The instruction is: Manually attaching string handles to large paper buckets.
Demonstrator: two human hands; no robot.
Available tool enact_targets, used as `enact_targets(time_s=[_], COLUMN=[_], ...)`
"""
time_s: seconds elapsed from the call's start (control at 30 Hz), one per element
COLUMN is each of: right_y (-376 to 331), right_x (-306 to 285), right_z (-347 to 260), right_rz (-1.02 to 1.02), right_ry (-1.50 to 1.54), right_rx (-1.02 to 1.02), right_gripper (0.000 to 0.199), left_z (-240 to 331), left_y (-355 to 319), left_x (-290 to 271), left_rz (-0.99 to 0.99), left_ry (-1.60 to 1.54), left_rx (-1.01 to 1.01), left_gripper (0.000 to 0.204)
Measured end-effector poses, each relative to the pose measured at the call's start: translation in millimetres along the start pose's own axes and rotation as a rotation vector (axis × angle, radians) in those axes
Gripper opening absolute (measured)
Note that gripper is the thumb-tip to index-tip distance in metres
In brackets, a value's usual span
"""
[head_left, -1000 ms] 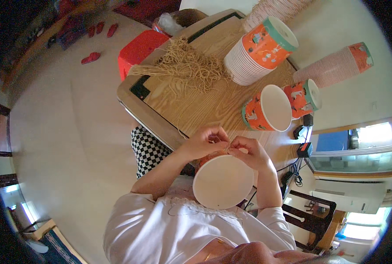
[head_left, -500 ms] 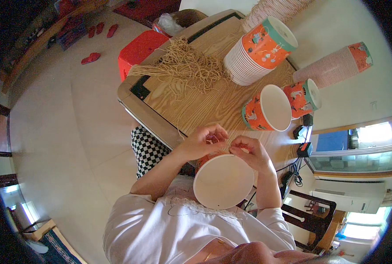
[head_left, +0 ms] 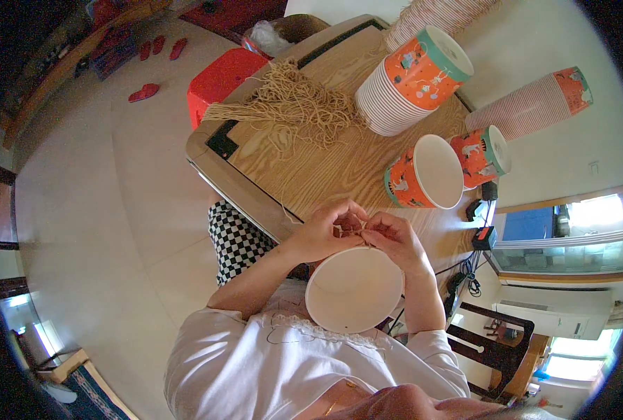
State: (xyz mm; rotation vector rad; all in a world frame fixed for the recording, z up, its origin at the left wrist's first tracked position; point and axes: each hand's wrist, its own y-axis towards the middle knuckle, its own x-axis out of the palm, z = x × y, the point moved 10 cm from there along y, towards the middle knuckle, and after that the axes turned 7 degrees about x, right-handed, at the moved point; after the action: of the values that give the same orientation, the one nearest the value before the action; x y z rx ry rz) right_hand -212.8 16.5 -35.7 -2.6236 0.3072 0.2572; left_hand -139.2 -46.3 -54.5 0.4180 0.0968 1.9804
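Observation:
A paper bucket (head_left: pixel 354 290) with a white inside is tilted toward me, against my body at the table's near edge. Just beyond its far rim my two hands meet, fingertips almost touching. My left hand (head_left: pixel 332 227) is closed in a pinch, thumb against fingers. My right hand (head_left: pixel 393 238) pinches beside it. Whatever is between the fingertips is too small to make out. A tangled heap of tan string (head_left: pixel 301 105) lies farther back on the wooden table (head_left: pixel 269 164).
An orange paper bucket (head_left: pixel 423 173) stands open beyond my right hand, beside another upside-down bucket (head_left: pixel 480 155). Tall stacks of nested buckets (head_left: pixel 414 80) rise behind. A black adapter (head_left: pixel 484 238) and cables lie at the right edge. A red stool (head_left: pixel 224 80) is at the far left.
My hands have come together, fingertips now nearly touching above the bucket's far rim. The bucket has shifted very slightly.

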Motion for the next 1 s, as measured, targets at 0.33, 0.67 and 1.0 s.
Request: enact_targets(time_s=[0.33,0.67,1.0], right_y=[2,0,-2], right_x=[-3,-5,-6], right_z=[6,3,4], right_rz=[0.005,0.021,0.032], right_ry=[-0.014,0.015,-0.022], right_rx=[0.016,0.021,0.045], right_gripper=[0.010,0.008,0.007], left_z=[11,7,6], left_y=[0,1,0], left_x=[-1,0,-1], left_rz=[-0.026,-0.056,-0.071], left_ry=[-0.010,0.020,0.076], left_rx=[-0.003,-0.043,-0.061], left_gripper=[0.027,0.022,0.014])
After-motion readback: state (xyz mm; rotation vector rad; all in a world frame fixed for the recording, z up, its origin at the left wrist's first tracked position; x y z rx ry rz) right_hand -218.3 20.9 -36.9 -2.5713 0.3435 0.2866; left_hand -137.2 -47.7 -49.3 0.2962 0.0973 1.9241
